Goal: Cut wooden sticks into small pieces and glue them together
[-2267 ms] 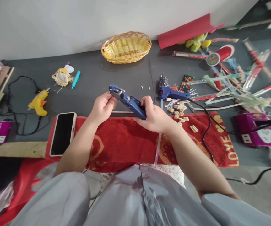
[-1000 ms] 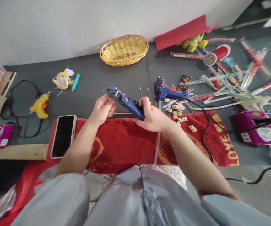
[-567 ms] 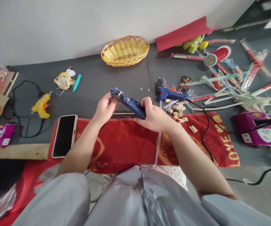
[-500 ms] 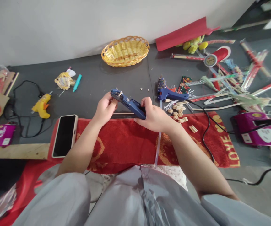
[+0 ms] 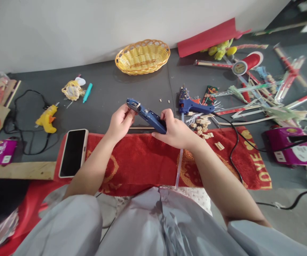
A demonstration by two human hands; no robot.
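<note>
My right hand [image 5: 175, 131] is closed around the handles of a blue cutter [image 5: 146, 114], held just above the far edge of a red towel [image 5: 142, 160]. My left hand [image 5: 119, 122] is curled at the cutter's head, its fingers pinching something small there that I cannot make out. A thin wooden stick [image 5: 138, 128] lies on the floor under the cutter. Small cut wooden pieces [image 5: 204, 128] are piled to the right of my right hand.
A blue glue gun [image 5: 192, 105] with a black cord lies right of my hands, with a phone [image 5: 73, 152] to the left. Farther off are a yellow glue gun [image 5: 46, 118], a yellow basket [image 5: 142, 56] and a purple power strip [image 5: 293, 145]. Sticks and craft scraps clutter the right.
The hands and the cutter have stayed almost in place. The view has shifted slightly; my left fingers remain at the cutter's head.
</note>
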